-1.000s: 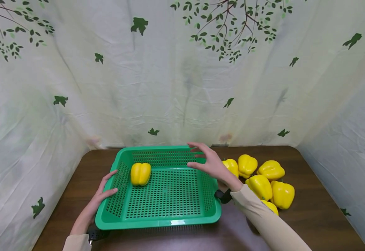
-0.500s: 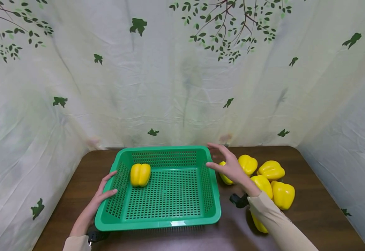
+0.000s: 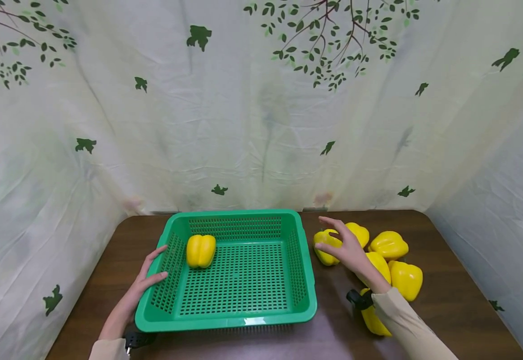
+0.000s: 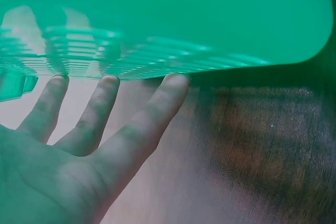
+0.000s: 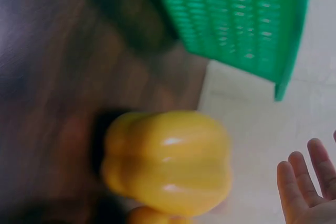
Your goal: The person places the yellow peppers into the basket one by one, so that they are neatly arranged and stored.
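A green perforated plastic basket (image 3: 284, 316) rests on the table with one yellow bell pepper (image 3: 200, 251) in its left part. My left hand (image 3: 142, 280) is at the basket's left rim, thumb and one finger lying over it. In the left wrist view, three straight fingers (image 4: 139, 119) reach to the basket's slotted outer wall. My right hand (image 3: 344, 247) hovers right of the basket, fingers spread and holding nothing. It is close over the nearest loose yellow bell pepper (image 3: 322, 252), which it partly covers; the right wrist view shows a bell pepper (image 5: 173, 161) apart from the fingers.
Several more yellow bell peppers (image 3: 406, 280) lie grouped on the right of the dark wooden table (image 3: 459, 320), some partly hidden by the right arm. A pale curtain (image 3: 261, 125) with leaf prints hangs behind the table and along its sides.
My right hand has moved right, from over the basket's right side to the loose bell peppers, staying empty. The left hand, basket and the bell pepper inside stay in place.
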{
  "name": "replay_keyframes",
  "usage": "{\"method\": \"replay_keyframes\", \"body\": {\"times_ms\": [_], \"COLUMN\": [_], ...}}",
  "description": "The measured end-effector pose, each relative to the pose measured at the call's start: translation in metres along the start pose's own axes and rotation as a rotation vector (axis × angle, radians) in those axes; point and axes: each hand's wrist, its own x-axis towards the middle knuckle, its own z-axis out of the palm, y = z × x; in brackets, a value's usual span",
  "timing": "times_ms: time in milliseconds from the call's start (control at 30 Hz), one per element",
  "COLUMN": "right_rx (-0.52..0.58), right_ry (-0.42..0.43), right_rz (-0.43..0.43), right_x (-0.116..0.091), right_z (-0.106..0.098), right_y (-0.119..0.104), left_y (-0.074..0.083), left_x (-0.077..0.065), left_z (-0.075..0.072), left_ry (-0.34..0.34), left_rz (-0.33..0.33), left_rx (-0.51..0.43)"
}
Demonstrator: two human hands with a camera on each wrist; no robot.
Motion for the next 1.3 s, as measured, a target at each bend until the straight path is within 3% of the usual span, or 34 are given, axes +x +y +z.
{"method": "replay_keyframes", "body": {"times_ms": [100, 233, 800, 1300], "right_rx": [0.001, -0.002, -0.103, -0.226], "right_ry": [0.013, 0.018, 0.004, -0.007], "right_rz": [0.018, 0.034, 0.135, 0.133], "right_x": [-0.003, -0.008, -0.014, -0.018], "right_z": [-0.002, -0.005, -0.006, 0.001], "right_y": [0.022, 0.034, 0.05, 0.058], "left_y": [0.001, 0.0, -0.003, 0.0], "left_x": [0.0, 0.0, 0.001, 0.0], "left_z": [0.0, 0.0, 0.001, 0.001], "left_ry": [-0.004, -0.006, 0.013, 0.015], "left_rz": [0.001, 0.011, 0.005, 0.007], "left_rx": [0.002, 0.012, 0.017, 0.023]}}
